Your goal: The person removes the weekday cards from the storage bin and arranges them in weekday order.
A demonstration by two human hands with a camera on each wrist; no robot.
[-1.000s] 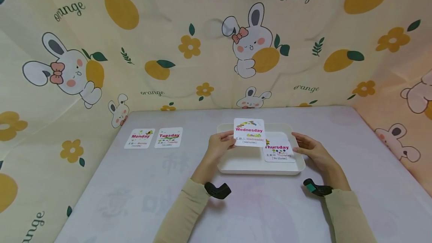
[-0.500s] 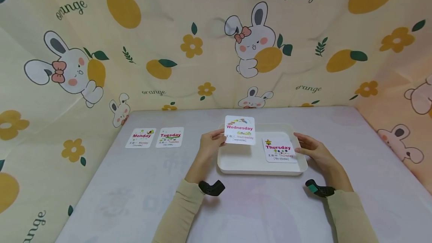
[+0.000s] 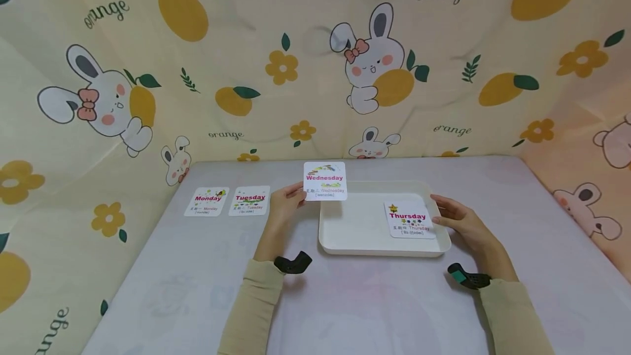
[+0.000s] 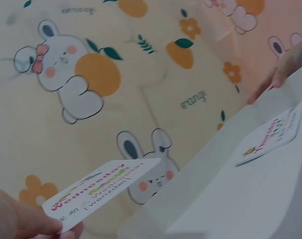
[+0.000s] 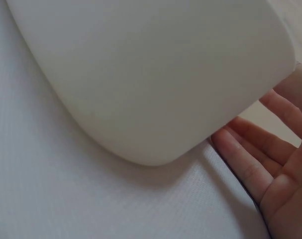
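My left hand (image 3: 286, 204) pinches the lower left corner of a white "Wednesday" card (image 3: 325, 181), held up over the left end of a white tray (image 3: 355, 234). The left wrist view has this card (image 4: 98, 191) tilted, thumb on top. At the tray's right end, my right hand (image 3: 460, 221) grips the side, thumb at the rim. In the right wrist view its fingers (image 5: 245, 164) lie against the tray's outer wall (image 5: 155, 99). Inside the tray, near that hand, rests a "Thursday" card (image 3: 409, 221); the left wrist view suggests something under it.
A "Monday" card (image 3: 207, 202) and a "Tuesday" card (image 3: 250, 200) lie side by side at the table's back left. The pale table (image 3: 197, 289) ends at a cloth backdrop (image 3: 315, 70) printed with rabbits and oranges, which also rises along both sides.
My left hand has carried the "Wednesday" card leftward and slightly up, uncovering the "Thursday" card fully. The right hand stays at the tray's end.
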